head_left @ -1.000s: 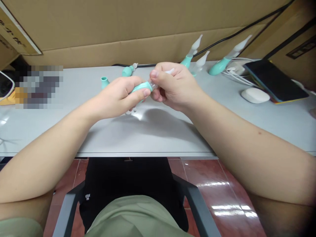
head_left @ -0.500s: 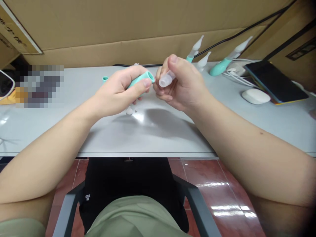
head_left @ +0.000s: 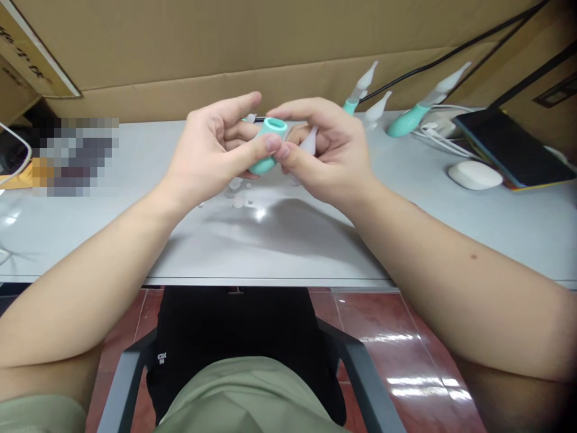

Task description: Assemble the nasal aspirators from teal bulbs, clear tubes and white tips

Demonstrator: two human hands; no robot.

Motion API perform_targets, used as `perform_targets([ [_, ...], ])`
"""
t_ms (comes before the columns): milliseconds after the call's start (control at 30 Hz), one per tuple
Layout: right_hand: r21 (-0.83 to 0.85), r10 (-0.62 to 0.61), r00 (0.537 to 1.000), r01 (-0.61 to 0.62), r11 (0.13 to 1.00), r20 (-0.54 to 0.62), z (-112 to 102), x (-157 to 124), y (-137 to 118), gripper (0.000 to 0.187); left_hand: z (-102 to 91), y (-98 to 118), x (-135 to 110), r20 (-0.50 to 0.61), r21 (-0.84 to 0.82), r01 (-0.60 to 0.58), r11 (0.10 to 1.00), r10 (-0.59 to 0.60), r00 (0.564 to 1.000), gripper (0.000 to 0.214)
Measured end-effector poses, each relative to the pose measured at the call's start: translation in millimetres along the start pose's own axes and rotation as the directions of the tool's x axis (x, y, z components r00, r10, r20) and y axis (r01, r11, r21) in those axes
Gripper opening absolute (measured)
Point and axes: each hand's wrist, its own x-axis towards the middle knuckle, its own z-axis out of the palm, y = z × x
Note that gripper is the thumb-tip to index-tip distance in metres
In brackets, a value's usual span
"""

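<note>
In front of me my left hand grips a teal squeeze bulb, its round opening tilted upward. My right hand is closed around a translucent nozzle piece, partly hidden by the fingers. The right thumb tip meets the left thumb at the bulb's side. Several small clear and white pieces lie on the table below the hands. Beyond the right hand stand a teal nasal aspirator with a white tip and a separate white nozzle tip.
At right, another teal aspirator leans near white cables, a white rounded case and a dark phone. A cardboard wall backs the grey table. A blurred patch covers items at left.
My left hand has turned the bulb more upright, with its opening now facing up. My right hand has tilted the nozzle piece and moved closer, bringing the thumb to the bulb.
</note>
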Motion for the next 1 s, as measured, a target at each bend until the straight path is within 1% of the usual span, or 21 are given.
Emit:
perform_targets([
  [67, 0.022, -0.014, 1.0, 0.014, 1.0, 0.014, -2, 3, 1, 0.045, 1.7, 0, -1, 0.025, 0.029, 0.0, 1.0, -0.001, 1.0, 0.086],
  [100, 0.034, -0.015, 1.0, 0.014, 0.999, 0.019, -3, 5, 2, 0.047, 2.3, -1, -1, 0.031, 0.045, -0.018, 0.999, 0.017, 0.999, 0.081],
  [133, 0.045, -0.006, 1.0, 0.006, 0.999, 0.019, -6, 7, 4, 0.048, 2.7, -3, -1, 0.027, 0.062, -0.058, 0.996, 0.056, 0.998, 0.075],
  [200, 0.039, 0.04, 0.999, -0.04, 0.998, -0.003, -12, 13, 8, 0.045, 2.9, -8, 3, -0.005, 0.089, -0.192, 0.977, 0.193, 0.981, 0.062],
  [267, -0.032, 0.094, 0.994, -0.096, 0.995, -0.055, -18, 18, 12, 0.038, 3.0, -17, 10, -0.047, 0.098, -0.35, 0.932, 0.355, 0.934, 0.049],
  [333, -0.16, 0.129, 0.985, -0.146, 0.976, -0.115, -23, 22, 14, 0.035, 4.0, -28, 18, -0.078, 0.085, -0.479, 0.874, 0.485, 0.871, 0.043],
  [400, -0.294, 0.151, 0.973, -0.199, 0.935, -0.177, -27, 24, 18, 0.039, 6.0, -37, 24, -0.113, 0.082, -0.549, 0.832, 0.555, 0.824, 0.048],
  [467, -0.399, 0.18, 0.963, -0.249, 0.883, -0.203, -32, 25, 25, 0.04, 7.4, -42, 27, -0.144, 0.123, -0.552, 0.824, 0.566, 0.812, 0.065],
  [500, -0.433, 0.201, 0.961, -0.266, 0.861, -0.189, -35, 25, 30, 0.039, 7.2, -42, 27, -0.156, 0.149, -0.53, 0.835, 0.55, 0.821, 0.073],
  [567, -0.451, 0.25, 0.961, -0.274, 0.85, -0.114, -42, 25, 41, 0.035, 4.2, -35, 24, -0.126, 0.196, -0.457, 0.868, 0.485, 0.866, 0.082],
  [600, -0.422, 0.261, 0.963, -0.265, 0.867, -0.068, -46, 25, 47, 0.034, 1.8, -30, 22, -0.082, 0.21, -0.416, 0.884, 0.441, 0.894, 0.08],
  [633, -0.384, 0.257, 0.966, -0.249, 0.889, -0.031, -50, 25, 51, 0.034, -0.9, -23, 19, -0.008, 0.226, -0.376, 0.899, 0.388, 0.922, 0.075],
  [700, -0.314, 0.198, 0.98, -0.185, 0.931, 0.011, -55, 25, 55, 0.036, -5.4, -12, 15, 0.024, 0.242, -0.329, 0.913, 0.333, 0.942, 0.073],
  [767, -0.264, 0.106, 0.994, -0.108, 0.959, -0.024, -56, 25, 53, 0.039, -6.9, -6, 11, 0.012, 0.225, -0.307, 0.925, 0.312, 0.95, 0.071],
  [833, -0.193, 0.028, 0.994, -0.049, 0.98, -0.108, -52, 25, 47, 0.036, -6.0, -4, 8, -0.008, 0.202, -0.287, 0.936, 0.295, 0.956, 0.066],
  [900, -0.116, -0.016, 0.984, -0.004, 0.993, -0.176, -45, 24, 41, 0.029, -4.4, -5, 6, -0.009, 0.203, -0.253, 0.946, 0.26, 0.966, 0.062],
  [1000, -0.053, -0.039, 0.978, 0.028, 0.998, -0.204, -32, 20, 32, 0.035, -2.5, -5, 3, -0.012, 0.217, -0.214, 0.952, 0.222, 0.975, 0.06],
])
